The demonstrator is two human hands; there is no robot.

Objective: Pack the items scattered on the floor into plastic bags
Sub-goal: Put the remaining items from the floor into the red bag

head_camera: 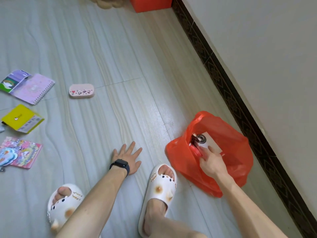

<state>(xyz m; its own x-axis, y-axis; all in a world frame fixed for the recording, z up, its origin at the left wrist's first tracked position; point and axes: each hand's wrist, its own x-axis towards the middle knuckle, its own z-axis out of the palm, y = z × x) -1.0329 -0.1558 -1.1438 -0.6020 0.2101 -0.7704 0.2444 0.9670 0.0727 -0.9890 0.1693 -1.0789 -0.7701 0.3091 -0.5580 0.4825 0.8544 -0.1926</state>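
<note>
A red plastic bag (pixel 228 162) lies open on the floor at the right, near the wall. Inside it I see a white card (pixel 213 143), a black round item (pixel 199 138) and a red item (pixel 197 151). My right hand (pixel 211 160) reaches into the bag's mouth, fingertips against the red item; whether it grips it is unclear. My left hand (pixel 127 158), a black watch on its wrist, hovers with fingers spread over bare floor. Scattered at the left are a pink case (pixel 81 91), a purple spiral notebook (pixel 34 89), a yellow packet (pixel 22 118) and a colourful sticker book (pixel 18 152).
My feet in white slippers (pixel 159 191) stand between the hands and at lower left. A dark skirting board (pixel 240 107) and the wall run along the right. A red box (pixel 151 3) and a beige object (pixel 106 1) sit at the far edge.
</note>
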